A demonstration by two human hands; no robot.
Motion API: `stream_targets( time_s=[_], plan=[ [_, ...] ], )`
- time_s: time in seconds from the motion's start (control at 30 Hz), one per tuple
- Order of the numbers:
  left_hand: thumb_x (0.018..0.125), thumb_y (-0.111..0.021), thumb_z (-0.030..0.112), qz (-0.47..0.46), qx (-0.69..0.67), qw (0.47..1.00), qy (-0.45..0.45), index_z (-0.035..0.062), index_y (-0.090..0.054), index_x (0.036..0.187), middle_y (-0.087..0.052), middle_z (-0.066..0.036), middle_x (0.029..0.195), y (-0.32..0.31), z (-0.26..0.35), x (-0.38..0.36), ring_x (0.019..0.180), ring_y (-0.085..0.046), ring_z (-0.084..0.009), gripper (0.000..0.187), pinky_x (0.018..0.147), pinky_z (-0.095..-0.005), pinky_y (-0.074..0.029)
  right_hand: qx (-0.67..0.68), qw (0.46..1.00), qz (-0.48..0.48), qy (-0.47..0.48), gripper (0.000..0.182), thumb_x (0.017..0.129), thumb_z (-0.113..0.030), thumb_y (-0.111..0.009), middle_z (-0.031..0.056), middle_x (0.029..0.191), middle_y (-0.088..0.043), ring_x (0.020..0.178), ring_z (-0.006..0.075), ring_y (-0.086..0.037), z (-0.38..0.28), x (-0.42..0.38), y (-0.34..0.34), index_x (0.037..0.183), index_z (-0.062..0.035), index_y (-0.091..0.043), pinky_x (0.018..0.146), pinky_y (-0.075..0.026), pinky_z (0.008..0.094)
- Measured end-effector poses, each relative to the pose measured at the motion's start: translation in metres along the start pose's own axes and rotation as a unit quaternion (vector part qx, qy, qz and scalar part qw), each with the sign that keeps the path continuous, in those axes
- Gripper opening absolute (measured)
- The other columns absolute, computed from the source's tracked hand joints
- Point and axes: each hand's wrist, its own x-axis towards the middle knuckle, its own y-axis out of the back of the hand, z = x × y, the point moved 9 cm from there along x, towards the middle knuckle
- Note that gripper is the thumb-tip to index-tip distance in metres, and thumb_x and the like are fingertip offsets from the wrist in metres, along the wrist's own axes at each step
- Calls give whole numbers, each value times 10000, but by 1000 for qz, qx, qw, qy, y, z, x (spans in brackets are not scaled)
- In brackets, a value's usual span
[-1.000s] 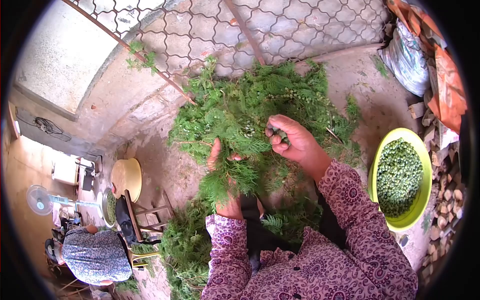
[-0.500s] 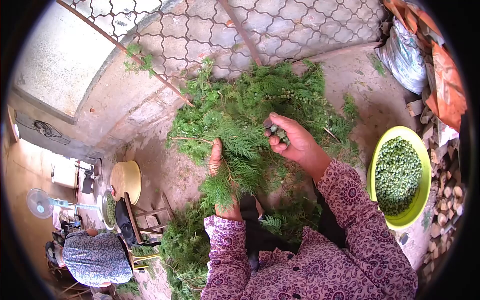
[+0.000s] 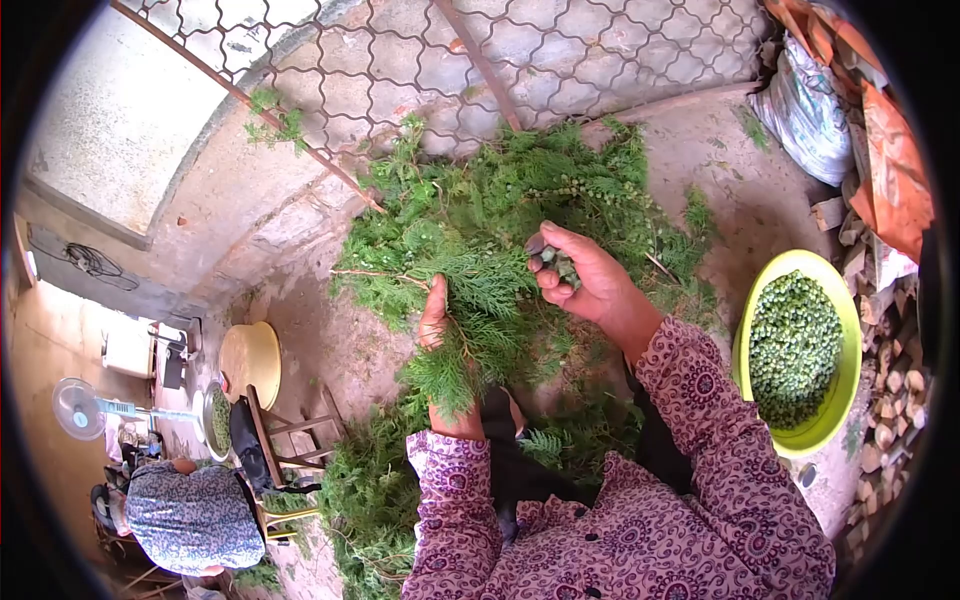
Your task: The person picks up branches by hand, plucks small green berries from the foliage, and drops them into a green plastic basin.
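Note:
My left hand (image 3: 433,318) is closed round a leafy cypress branch (image 3: 468,345), whose flat green sprays spread over the fingers. A bare brown twig end points left from it. Just right of the branch, my right hand (image 3: 598,285) is curled palm up around several small green cones (image 3: 556,265). Its thumb and fingertips look dark. Beyond both hands lies a heap of cut cypress branches (image 3: 520,185), some bearing round green cones. More cypress greenery (image 3: 370,500) lies by my left sleeve, and some between my legs.
A yellow-green basin (image 3: 742,350) full of green cones stands at right, beside stacked firewood (image 3: 890,420) and a white sack (image 3: 805,120). A metal lattice (image 3: 420,70) borders the far side. At left are a wooden stool (image 3: 300,440), a fan (image 3: 80,408) and another person (image 3: 195,515).
The hands have hardly moved. The branch in my left hand has shifted slightly, its twig end now a little farther left. My right hand stays curled around the cones.

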Motion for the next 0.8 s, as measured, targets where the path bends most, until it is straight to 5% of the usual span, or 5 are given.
stream_targets(
  time_s=[0.5, 0.57, 0.67, 0.73, 0.8],
  plan=[
    [819, -527, 358, -22, 4, 1000, 12, 19, -542, 1036, -606, -94, 941, 10, -12, 7, 795, -605, -202, 403, 713, -341, -507, 11, 1000, 2, -1, 231, 833, -288, -541, 35, 673, -504, 505, 83, -450, -9, 0, 4, 796, -61, -513, 373, -297, 182],
    [823, -520, 365, -22, 67, 971, -229, -2, -528, 1054, -602, -104, 949, 20, 9, -2, 804, -606, -206, 434, 722, -342, -511, 34, 999, -14, 5, 235, 823, -298, -553, 31, 666, -507, 506, 84, -454, -14, 1, 9, 788, -69, -514, 367, -305, 182],
    [826, -514, 370, -58, 63, 993, -82, -19, -512, 1070, -596, -113, 969, 7, -4, 9, 819, -606, -212, 459, 717, -348, -516, 73, 996, 10, 50, 222, 809, -295, -570, 29, 668, -510, 507, 83, -453, -40, -12, 29, 795, -78, -520, 370, -319, 183],
    [823, -524, 343, -127, 52, 969, -205, -18, -536, 1039, -603, -119, 950, 5, 0, 12, 791, -614, -203, 420, 674, -349, -527, 92, 989, 49, 106, 193, 804, -259, -579, 35, 678, -510, 515, 86, -452, -70, -42, 54, 814, -76, -519, 379, -323, 182],
    [815, -544, 309, -42, 17, 998, -46, -7, -573, 975, -622, -118, 883, 20, -19, 31, 714, -624, -195, 355, 612, -343, -536, 27, 976, 95, 192, 165, 802, -221, -581, 36, 686, -512, 527, 91, -453, -111, -84, 97, 838, -72, -519, 390, -324, 180]
  ],
)
